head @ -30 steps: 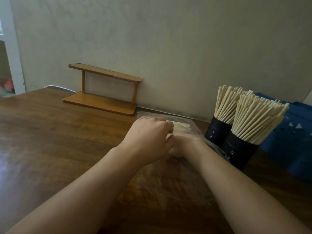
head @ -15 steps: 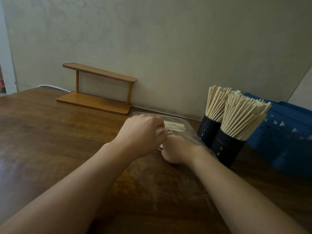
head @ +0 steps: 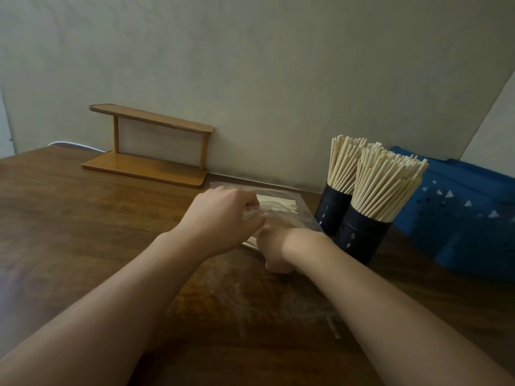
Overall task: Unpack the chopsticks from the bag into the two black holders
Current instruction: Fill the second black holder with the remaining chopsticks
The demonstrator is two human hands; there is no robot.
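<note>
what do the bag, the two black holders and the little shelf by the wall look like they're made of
Bag: thin clear plastic film, glossy; the chopsticks show through it.
Two black holders: matt black with punched round holes, plastic or coated metal; cannot tell which.
Shelf: light wood or bamboo, smooth satin finish, judging by its warm even tone.

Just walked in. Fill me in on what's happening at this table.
A person is unpacking chopsticks. The left hand pinches the clear plastic bag on the wooden table, while the right hand reaches inside among the few chopsticks left. Both black holders at the right are already packed full.
</note>
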